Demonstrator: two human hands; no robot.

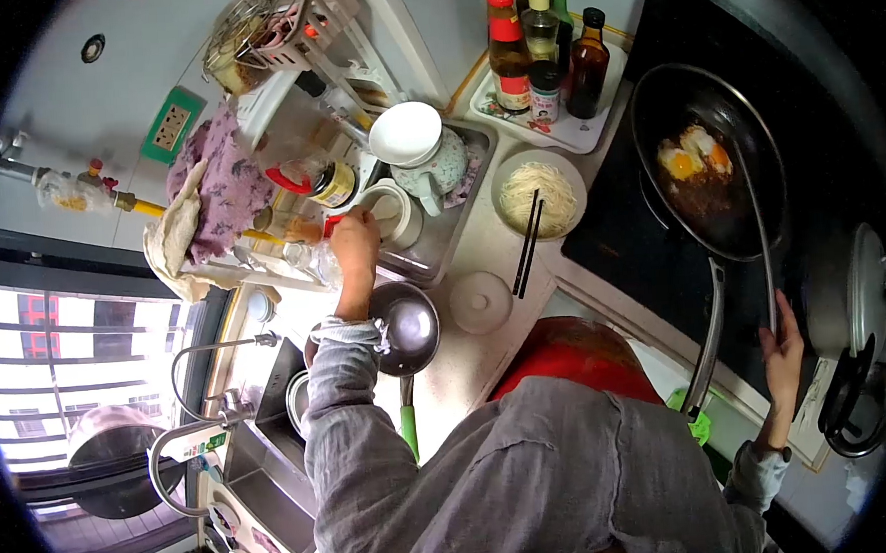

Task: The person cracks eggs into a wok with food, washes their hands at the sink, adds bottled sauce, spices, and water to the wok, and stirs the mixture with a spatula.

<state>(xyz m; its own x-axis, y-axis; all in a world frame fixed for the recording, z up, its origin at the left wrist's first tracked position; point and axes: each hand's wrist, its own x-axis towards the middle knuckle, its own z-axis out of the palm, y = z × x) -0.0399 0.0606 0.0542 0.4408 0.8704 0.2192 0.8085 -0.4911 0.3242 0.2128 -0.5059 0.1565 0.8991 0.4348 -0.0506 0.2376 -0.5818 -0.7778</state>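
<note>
My left hand [356, 246] is closed at the side of a white canister [407, 226] with pale contents; a bit of red shows by the fingers, and what they grip is hidden. A white round lid with a knob [481, 302] lies on the counter nearby. Below my left forearm is a small dark saucepan [407, 330] with a green handle. My right hand [783, 347] is closed around the long metal handle of a spatula [758, 210]. The spatula reaches into a black frying pan [654, 100], where fried eggs [695, 155] lie with runny yolks and brown liquid.
A bowl of noodles [549, 193] with black chopsticks [530, 247] across it stands beside the black cooktop [611, 238]. Several sauce bottles [509, 58] crowd a tray behind it. White bowls [406, 135] sit on a metal tray. The sink [264, 491] is at lower left.
</note>
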